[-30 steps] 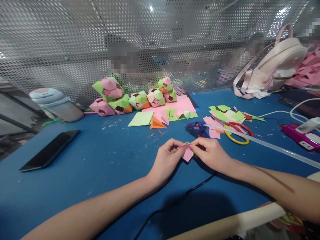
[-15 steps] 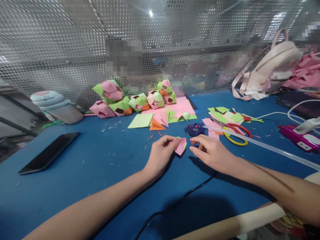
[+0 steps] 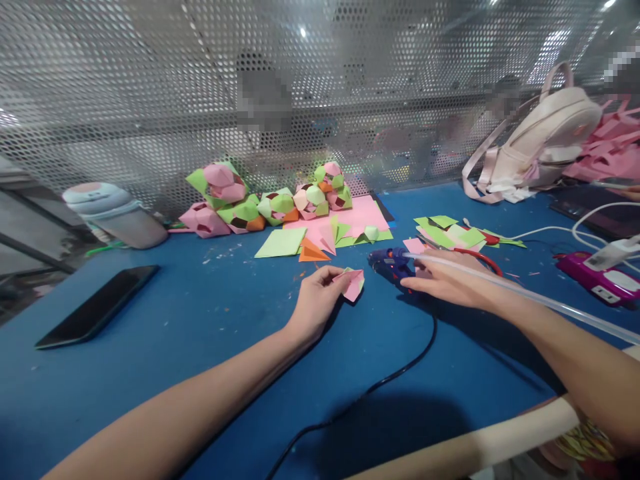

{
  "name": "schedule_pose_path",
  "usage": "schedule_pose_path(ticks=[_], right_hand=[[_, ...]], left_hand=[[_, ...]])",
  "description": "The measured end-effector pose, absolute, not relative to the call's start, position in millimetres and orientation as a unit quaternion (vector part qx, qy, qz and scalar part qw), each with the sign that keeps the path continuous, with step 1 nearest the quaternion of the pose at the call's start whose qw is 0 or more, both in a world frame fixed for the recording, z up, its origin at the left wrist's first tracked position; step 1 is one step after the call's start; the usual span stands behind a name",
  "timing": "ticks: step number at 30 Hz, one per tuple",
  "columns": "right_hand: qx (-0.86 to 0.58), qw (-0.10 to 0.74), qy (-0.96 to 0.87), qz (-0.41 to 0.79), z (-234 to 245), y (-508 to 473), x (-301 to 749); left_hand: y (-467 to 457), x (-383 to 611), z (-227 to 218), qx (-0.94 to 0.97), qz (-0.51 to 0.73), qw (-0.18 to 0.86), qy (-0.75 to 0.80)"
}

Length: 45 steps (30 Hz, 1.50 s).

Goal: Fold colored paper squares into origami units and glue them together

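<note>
Pinched between the thumb and fingers of my left hand (image 3: 320,297) is a small folded pink and green paper piece (image 3: 355,285), held just above the table. My right hand (image 3: 445,280) is at the blue glue gun (image 3: 390,263), its thumb stretched along the near side of the handle. The other fingers are partly hidden behind the long clear glue stick (image 3: 500,283), and they do not look closed on the gun. A black cord (image 3: 395,380) runs from the gun toward the table's near edge.
Folded paper balls (image 3: 240,203) are piled at the back beside pink sheets (image 3: 365,212), green squares (image 3: 281,243) and an orange piece (image 3: 313,251). Paper scraps (image 3: 450,233) and red-handled scissors (image 3: 480,257) lie right. Around stand a phone (image 3: 100,305), cup (image 3: 117,213), power strip (image 3: 600,277) and backpack (image 3: 545,143).
My right hand has moved right and forward from beside the paper piece to the glue gun, covering the scissors' yellow handle. My left hand has shifted slightly left and up, still pinching the paper.
</note>
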State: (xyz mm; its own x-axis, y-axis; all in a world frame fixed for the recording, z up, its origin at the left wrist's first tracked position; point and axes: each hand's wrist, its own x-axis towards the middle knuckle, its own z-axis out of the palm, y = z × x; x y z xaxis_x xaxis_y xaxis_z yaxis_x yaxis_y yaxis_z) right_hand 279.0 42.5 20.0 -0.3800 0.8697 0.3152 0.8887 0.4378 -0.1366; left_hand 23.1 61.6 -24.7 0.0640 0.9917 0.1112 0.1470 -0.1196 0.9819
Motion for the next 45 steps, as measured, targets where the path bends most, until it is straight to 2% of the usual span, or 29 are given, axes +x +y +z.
schedule_pose_path(ticks=[4,7,19,26,34,45], right_hand=[[-0.514,0.263,-0.812,0.087,5.9,57.0,255.9],[-0.529,0.311,-0.780,0.122,-8.6,62.5,242.8],[-0.475,0.376,-0.773,0.188,3.9,27.9,233.4],[-0.471,0.362,-0.793,0.136,-8.4,18.9,225.3],[-0.474,0.305,-0.823,0.062,-5.9,20.2,226.0],[-0.484,0.269,-0.833,0.015,-8.5,19.9,225.6]], left_hand=[[62.3,24.8,-24.9,0.579,0.470,0.448,0.493],[62.2,25.5,-24.7,0.582,0.470,0.449,0.489],[62.7,25.7,-23.0,0.569,0.486,0.444,0.493],[63.4,24.8,-23.3,0.577,0.491,0.437,0.484],[61.5,26.0,-21.5,0.584,0.476,0.424,0.503],[61.8,25.4,-22.6,0.584,0.472,0.428,0.503]])
